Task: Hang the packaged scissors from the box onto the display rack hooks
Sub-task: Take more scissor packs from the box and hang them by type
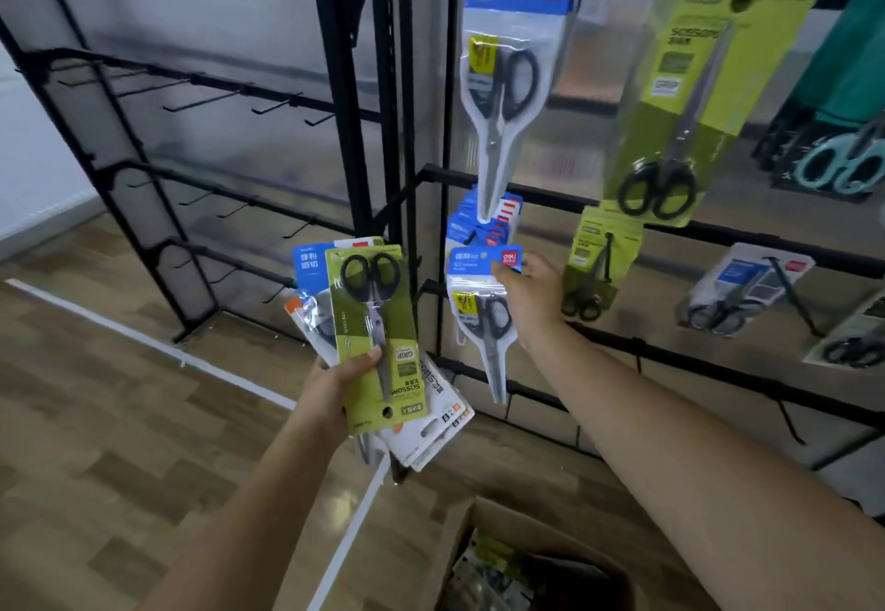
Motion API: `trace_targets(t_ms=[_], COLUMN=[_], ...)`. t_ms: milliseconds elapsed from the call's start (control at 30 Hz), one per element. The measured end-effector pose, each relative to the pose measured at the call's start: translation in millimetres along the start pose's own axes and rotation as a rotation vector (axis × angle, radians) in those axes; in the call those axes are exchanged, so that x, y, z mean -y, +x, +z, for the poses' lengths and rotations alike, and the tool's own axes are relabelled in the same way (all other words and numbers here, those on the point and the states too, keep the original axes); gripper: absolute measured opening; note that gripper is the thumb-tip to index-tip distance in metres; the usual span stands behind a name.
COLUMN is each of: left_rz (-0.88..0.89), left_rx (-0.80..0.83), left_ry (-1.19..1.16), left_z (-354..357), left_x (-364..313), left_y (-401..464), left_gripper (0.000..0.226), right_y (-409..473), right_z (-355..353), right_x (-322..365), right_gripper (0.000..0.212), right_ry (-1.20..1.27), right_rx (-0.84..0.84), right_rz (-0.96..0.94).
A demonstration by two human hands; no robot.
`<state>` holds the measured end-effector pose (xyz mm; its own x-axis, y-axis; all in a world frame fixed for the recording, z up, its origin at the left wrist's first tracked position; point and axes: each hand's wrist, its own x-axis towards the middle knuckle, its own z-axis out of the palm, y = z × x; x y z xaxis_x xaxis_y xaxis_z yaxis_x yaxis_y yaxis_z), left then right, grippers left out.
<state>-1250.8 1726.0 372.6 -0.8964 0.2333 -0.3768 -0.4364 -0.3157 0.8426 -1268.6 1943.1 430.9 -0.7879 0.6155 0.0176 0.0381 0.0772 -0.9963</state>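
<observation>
A blue-topped scissors pack (481, 318) hangs low on the display rack (416, 169), in front of a bunch of like blue packs (483, 222) on the same level. The right hand (529, 294) has its grip pinched on the pack's top right corner, thumb across the blue header. The left hand (335, 385) holds a fanned stack of packs (368, 347) with its grip clamped on their lower part; the front one is a green card with black-handled scissors, turned upside down, and blue and white packs show behind it. Higher on the rack hang another blue pack (512, 78) and a large green pack (689, 97), with a smaller green pack (596, 265) just right of the right hand. An open cardboard box (479, 558) sits on the wooden floor (96, 419) below, with more packs inside. A second rack (143, 131) to the left carries bare hooks.
</observation>
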Motion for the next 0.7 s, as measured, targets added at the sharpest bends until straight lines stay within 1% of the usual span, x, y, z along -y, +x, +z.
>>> trace_targets(t_ms=[100,200,300,367,500,600,700], left_rz=[-0.015,-0.059,-0.088,-0.094,-0.088,-0.094,-0.110], left_rx=[0.010,0.026,0.033,0.049,0.087,0.116,0.126], left_ry=[-0.021,-0.034,-0.037,-0.040,-0.060,-0.052,-0.032], left_z=[-11.8,-18.2,-24.3,-28.0,-29.5,-27.7,-26.3], left_x=[-5.6,-7.4,-7.0,-7.4,-12.8,-16.1,-17.5], left_y=[15.7,29.0,42.2,49.8,59.8,63.5,64.8], left_gripper=[0.063,0.057,0.048,0.046,0.039,0.042,0.055], right_y=[7.5,14.7,18.8,21.5,31.1,37.0,39.0], right_z=[22.4,35.8,41.6,42.9,47.7,52.5,53.5], right_x=[0.2,-1.8,-6.9,-10.4,-14.4,-17.6,-19.5], right_gripper=[0.011,0.016,0.016,0.016,0.017,0.017,0.017], right_ry=[-0.004,-0.044,-0.119,-0.158,-0.204,-0.239,-0.303], right_rx=[-0.035,-0.060,-0.112,-0.149,-0.159,-0.203,-0.285], right_rz=[-0.013,-0.003,0.006,0.006,-0.003,-0.003,-0.001])
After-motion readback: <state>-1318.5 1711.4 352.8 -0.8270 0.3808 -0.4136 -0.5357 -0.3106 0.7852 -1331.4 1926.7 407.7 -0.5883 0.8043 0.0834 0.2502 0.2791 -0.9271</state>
